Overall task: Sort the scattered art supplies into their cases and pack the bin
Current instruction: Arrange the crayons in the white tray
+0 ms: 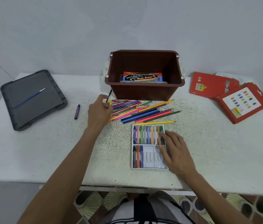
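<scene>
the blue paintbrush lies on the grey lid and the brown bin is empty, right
Not quite. In the head view the brown bin is not empty: a water colour box lies at its bottom. The blue paintbrush does lie on the grey lid.

the near wall of the bin (143, 92) hides the lower part of the box (142, 77). the left hand (99, 109) covers some left ends of the pencils (143, 113). print on the red cases (213, 85) is unreadable.

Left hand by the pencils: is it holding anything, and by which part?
The left hand grips a thin black stick by its lower end; a yellow crayon tip also pokes from its fingers, the rest hidden.
</scene>
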